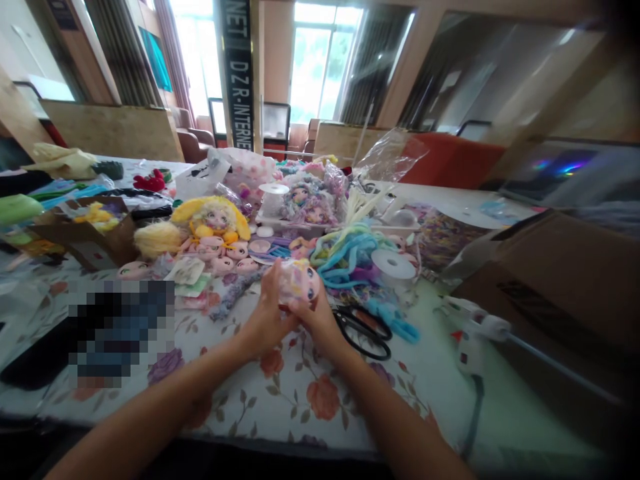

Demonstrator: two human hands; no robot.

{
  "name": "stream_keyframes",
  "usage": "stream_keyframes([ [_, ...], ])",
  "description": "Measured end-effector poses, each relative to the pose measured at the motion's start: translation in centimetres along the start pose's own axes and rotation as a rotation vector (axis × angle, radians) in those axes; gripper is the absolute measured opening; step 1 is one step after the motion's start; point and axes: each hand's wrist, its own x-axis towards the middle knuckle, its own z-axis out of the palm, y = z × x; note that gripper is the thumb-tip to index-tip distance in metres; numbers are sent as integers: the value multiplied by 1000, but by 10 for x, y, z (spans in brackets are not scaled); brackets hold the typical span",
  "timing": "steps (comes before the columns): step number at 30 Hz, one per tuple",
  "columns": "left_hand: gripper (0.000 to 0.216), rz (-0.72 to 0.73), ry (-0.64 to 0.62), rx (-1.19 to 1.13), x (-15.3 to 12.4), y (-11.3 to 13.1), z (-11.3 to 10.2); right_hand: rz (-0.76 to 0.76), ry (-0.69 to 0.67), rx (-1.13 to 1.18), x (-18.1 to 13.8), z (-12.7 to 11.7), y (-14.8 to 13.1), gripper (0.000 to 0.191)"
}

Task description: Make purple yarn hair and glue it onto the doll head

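Both my hands are wrapped round a doll head [306,285] with large painted eyes and a pale yellow and pinkish covering on one side. From the left, my left hand [270,307] holds it; my right hand [317,317] grips it from below and the right. The palms and some fingertips are hidden. Black-handled scissors [367,333] lie just right of my right hand. Behind the head, blue and green yarn strands [340,257] spread beside a white spool [395,264]. Several bare doll faces [220,265] lie to the left.
A doll with yellow ears [217,217] sits behind the loose faces. A glue gun [470,333] stands at right before a large cardboard box [560,287]. An open carton [90,233] and a partly blurred dark object [45,350] are at left. Flowered cloth [220,400] covers the table.
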Motion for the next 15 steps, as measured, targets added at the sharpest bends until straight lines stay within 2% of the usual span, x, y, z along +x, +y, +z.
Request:
stream_keyframes([
  [3,83,-8,-128,-135,-5,3,-1,-48,105,-66,3,-8,-9,82],
  [6,63,-151,-159,-501,-1,7,-9,-172,113,-287,5,-16,-17,81],
  [8,64,-280,-150,-706,4,10,-15,-313,48,-512,4,-18,-20,84],
  [11,77,-392,-151,-771,10,16,-20,-516,-120,-817,1,-18,-18,83],
  [13,75,-423,-126,-775,15,19,-26,-571,-165,-915,-1,-18,-16,85],
  [15,64,-453,-10,-848,23,22,-38,-557,-145,-925,-1,-19,-15,93],
])
